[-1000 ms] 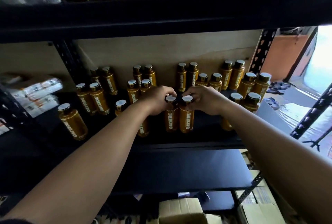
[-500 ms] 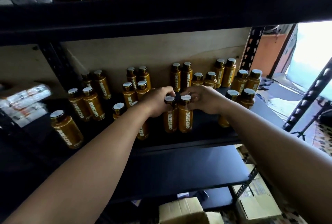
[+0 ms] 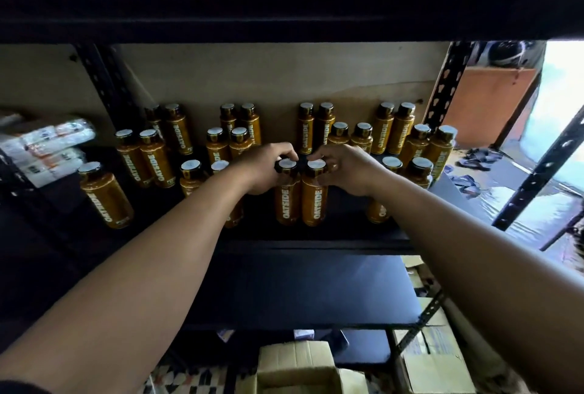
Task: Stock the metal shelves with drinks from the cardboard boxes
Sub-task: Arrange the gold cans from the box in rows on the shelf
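Seating two bottles [image 3: 287, 201] at shelf [image 3: 316, 243] front | our left hand [image 3: 264, 171] and right hand [image 3: 346, 169] each pinch a cap [image 3: 287, 163] | next: we release, fetch more.

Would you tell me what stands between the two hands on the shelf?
Two brown bottles stand side by side, seen in the head view; the left hand holds one, the right hand the other.

Both my arms stretched forward, forearms bare, wrists close. My left hand [image 3: 264, 170] pinches left bottle [image 3: 287, 202] at the cap, right hand [image 3: 346, 170] pinches right bottle [image 3: 314, 205] likewise, fingers curled.
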